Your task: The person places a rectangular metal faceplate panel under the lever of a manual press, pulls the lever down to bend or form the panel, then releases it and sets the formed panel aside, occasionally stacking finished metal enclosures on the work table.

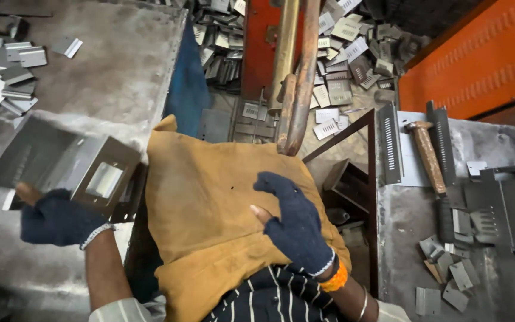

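Box [61,164] is gripped at its near end by the left hand [58,217], long axis running up-left over the desk [108,65], left of the apron [210,203], on which the right hand [296,223] is rested empty, fingers spread.

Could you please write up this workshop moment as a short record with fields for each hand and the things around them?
Left hand: gloved left hand holds a folded sheet-metal box over the grey bench
Right hand: gloved right hand rests flat on the tan apron, holding nothing
Ahead: rusty metal arms hang down
Right table: hammer, slotted strip, small plates
Floor: scattered metal plates
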